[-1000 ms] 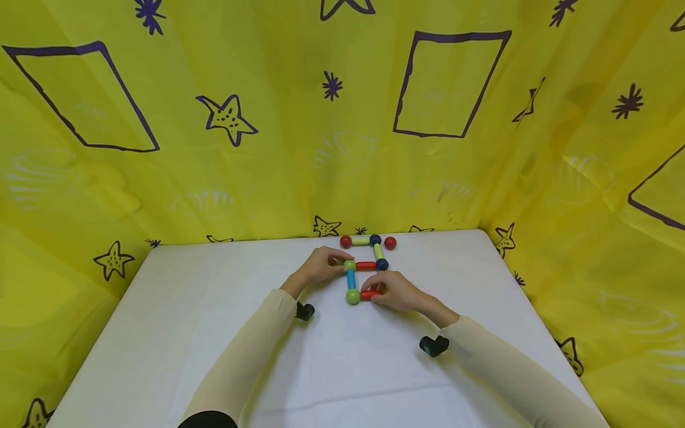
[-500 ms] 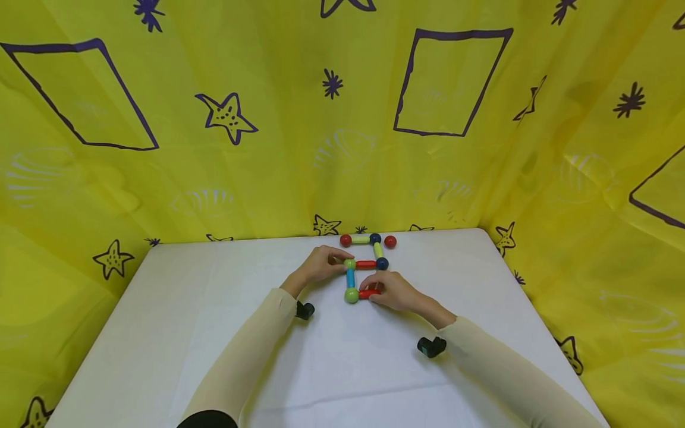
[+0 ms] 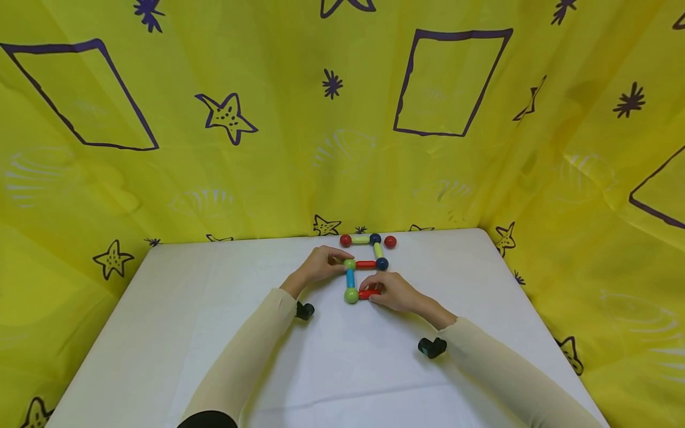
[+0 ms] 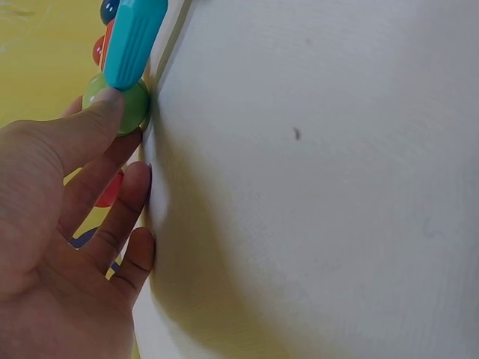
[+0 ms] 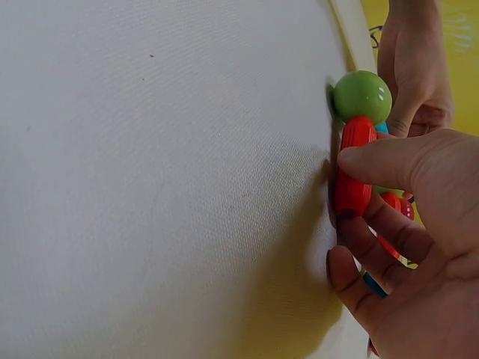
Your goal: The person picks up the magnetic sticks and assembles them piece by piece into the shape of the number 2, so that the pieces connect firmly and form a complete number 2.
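Note:
My left hand (image 3: 322,264) pinches the upper green ball (image 4: 127,105) between thumb and fingers, its other fingers spread loosely. From that ball a blue rod (image 3: 350,278) runs down to the lower green ball (image 3: 351,295), and a red rod (image 3: 366,265) runs right to a dark blue ball (image 3: 382,264). My right hand (image 3: 396,291) holds the near red rod (image 5: 355,168) with thumb and fingers; one end of this rod meets the lower green ball (image 5: 362,97). All these pieces lie joined in a chain on the white table.
Beyond the hands, the chain goes on through a yellow-green rod (image 3: 378,251), another dark blue ball (image 3: 375,239) and a second yellow-green rod (image 3: 361,240) to a red ball (image 3: 345,241). A loose red ball (image 3: 390,242) lies beside it. A yellow curtain (image 3: 289,178) stands behind the white table (image 3: 214,333).
The near red rod and lower green ball have shifted very slightly left, with my right hand following. My left hand keeps its place at the upper green ball.

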`<state>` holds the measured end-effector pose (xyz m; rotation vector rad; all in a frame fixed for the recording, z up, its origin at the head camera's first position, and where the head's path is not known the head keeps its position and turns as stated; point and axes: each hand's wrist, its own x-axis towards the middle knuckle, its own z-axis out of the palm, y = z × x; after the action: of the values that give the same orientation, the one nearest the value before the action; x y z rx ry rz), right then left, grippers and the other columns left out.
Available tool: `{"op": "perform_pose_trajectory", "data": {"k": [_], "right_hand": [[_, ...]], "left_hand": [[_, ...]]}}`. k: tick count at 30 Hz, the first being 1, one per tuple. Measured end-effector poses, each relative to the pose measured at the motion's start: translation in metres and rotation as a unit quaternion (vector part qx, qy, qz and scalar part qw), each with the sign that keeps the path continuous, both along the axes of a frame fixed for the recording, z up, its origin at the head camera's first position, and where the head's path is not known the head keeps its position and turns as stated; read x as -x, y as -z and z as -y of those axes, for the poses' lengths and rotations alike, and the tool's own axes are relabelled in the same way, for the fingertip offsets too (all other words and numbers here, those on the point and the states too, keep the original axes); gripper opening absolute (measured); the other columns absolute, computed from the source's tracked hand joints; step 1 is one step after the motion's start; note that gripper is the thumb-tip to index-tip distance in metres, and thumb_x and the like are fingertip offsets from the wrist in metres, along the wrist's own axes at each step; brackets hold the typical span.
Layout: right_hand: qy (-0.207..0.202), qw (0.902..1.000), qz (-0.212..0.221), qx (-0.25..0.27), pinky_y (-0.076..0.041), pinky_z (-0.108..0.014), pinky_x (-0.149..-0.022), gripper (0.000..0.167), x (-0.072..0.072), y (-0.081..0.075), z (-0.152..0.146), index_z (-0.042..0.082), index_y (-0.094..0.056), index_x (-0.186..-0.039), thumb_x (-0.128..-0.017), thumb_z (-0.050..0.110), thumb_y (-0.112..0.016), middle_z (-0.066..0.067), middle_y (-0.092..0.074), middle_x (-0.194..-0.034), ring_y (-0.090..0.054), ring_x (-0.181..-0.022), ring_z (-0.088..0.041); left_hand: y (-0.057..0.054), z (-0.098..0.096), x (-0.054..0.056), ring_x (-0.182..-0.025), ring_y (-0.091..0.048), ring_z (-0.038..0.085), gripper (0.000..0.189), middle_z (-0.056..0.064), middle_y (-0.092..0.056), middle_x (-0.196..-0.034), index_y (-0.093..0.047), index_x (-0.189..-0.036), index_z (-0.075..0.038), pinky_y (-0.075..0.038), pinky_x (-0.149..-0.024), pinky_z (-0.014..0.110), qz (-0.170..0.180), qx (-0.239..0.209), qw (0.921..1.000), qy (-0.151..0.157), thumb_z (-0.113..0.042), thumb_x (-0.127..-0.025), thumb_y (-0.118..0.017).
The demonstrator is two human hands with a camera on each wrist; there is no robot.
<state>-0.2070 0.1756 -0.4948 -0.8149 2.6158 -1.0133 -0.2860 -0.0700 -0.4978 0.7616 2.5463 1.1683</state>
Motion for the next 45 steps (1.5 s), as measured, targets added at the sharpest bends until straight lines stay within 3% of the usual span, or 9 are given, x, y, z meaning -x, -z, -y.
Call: {"op": "perform_pose_trajectory", "data": {"k": [9, 17, 26, 35, 40, 45], "right_hand": [[-0.009, 0.9999, 0.013, 0.002, -0.049, -0.029, -0.079, 0.026, 0.0, -0.004, -0.003, 0.013, -0.074, -0.118, -0.093, 0.006, -0.075, 0.003, -0.07, -0.104, -0.056, -0.089, -0.019], [-0.02, 0.9996, 0.022, 0.0, -0.054, -0.037, -0.085, 0.038, 0.001, -0.017, -0.015, 0.009, -0.066, -0.129, -0.092, 0.01, -0.077, -0.009, -0.069, -0.111, -0.062, -0.096, -0.025], [-0.017, 0.9998, -0.004, 0.002, -0.056, -0.05, -0.088, 0.055, 0.005, -0.037, -0.036, 0.005, -0.056, -0.142, -0.092, 0.011, -0.077, -0.022, -0.065, -0.122, -0.065, -0.102, -0.037], [0.016, 0.9985, -0.051, 0.003, -0.057, -0.042, -0.08, 0.053, 0.012, -0.046, -0.066, 0.007, -0.057, -0.141, -0.092, 0.01, -0.077, -0.021, -0.065, -0.127, -0.066, -0.096, -0.028], [0.027, 0.9961, -0.082, 0.017, -0.059, -0.045, -0.078, 0.053, 0.017, -0.045, -0.078, 0.007, -0.059, -0.139, -0.09, 0.009, -0.079, -0.02, -0.065, -0.127, -0.068, -0.093, -0.029], [0.054, 0.9945, -0.086, 0.025, -0.058, -0.039, -0.076, 0.052, 0.023, -0.044, -0.083, 0.005, -0.059, -0.138, -0.09, 0.011, -0.079, -0.024, -0.066, -0.122, -0.068, -0.092, -0.029]], "left_hand": [[0.001, -0.001, 0.001, -0.098, -0.065, 0.018, 0.029, 0.002, -0.075, -0.117, -0.077, -0.124, -0.017, -0.053, -0.092, 0.035, 0.002, 0.005, 1.0, -0.005, -0.013, -0.096, -0.074], [0.002, -0.001, 0.002, -0.096, -0.065, 0.018, 0.028, 0.002, -0.075, -0.117, -0.077, -0.123, -0.017, -0.054, -0.091, 0.033, 0.005, 0.002, 1.0, 0.0, -0.014, -0.095, -0.075], [0.003, 0.0, 0.001, -0.095, -0.064, 0.018, 0.028, 0.002, -0.075, -0.116, -0.077, -0.123, -0.017, -0.053, -0.09, 0.033, -0.005, 0.001, 1.0, 0.001, -0.013, -0.095, -0.075], [0.003, -0.001, 0.0, -0.094, -0.065, 0.017, 0.028, 0.002, -0.075, -0.115, -0.077, -0.123, -0.017, -0.053, -0.09, 0.032, -0.005, 0.004, 1.0, -0.006, -0.012, -0.095, -0.074], [0.004, -0.002, 0.0, -0.094, -0.064, 0.016, 0.029, 0.002, -0.074, -0.116, -0.076, -0.124, -0.017, -0.053, -0.089, 0.031, -0.006, 0.006, 0.9999, -0.006, -0.013, -0.096, -0.074], [0.004, -0.002, 0.0, -0.093, -0.063, 0.017, 0.029, 0.002, -0.075, -0.116, -0.076, -0.124, -0.017, -0.052, -0.089, 0.031, -0.006, 0.005, 1.0, -0.005, -0.013, -0.095, -0.074]]}}
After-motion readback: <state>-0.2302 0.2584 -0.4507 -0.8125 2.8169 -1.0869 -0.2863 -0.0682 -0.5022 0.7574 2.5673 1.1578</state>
